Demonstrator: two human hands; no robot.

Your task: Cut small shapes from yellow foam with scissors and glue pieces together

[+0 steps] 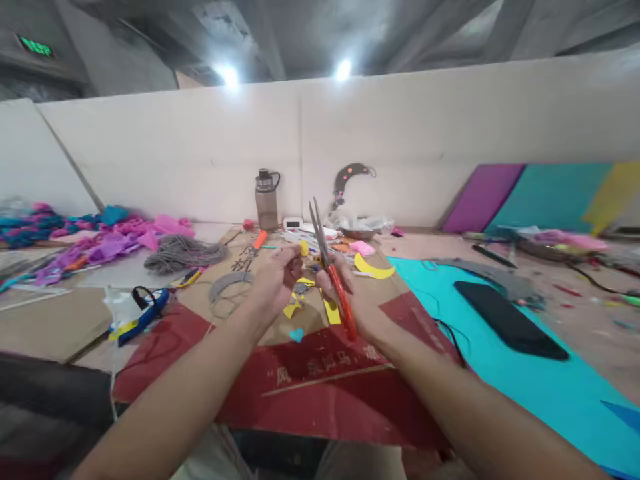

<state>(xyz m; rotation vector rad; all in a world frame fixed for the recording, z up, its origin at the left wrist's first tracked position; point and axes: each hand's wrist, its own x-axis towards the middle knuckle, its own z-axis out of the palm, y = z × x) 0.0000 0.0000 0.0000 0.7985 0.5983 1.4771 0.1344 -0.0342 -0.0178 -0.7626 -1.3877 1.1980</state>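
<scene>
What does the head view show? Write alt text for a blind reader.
Left hand holding a small yellow piece, right hand holding red-handled scissors, over a cluttered table. Nearby lie a yellow crescent and a blue heart; at right, a black phone rests on a turquoise sheet.

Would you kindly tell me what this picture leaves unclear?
All in the head view:
- Yellow piece in the left hand: full outline, partly covered by fingers.
- Right hand: some fingers on the scissors, hidden behind the hand.
- Lettering: partly blurred.
- Turquoise sheet: cut off by the frame edge.
</scene>
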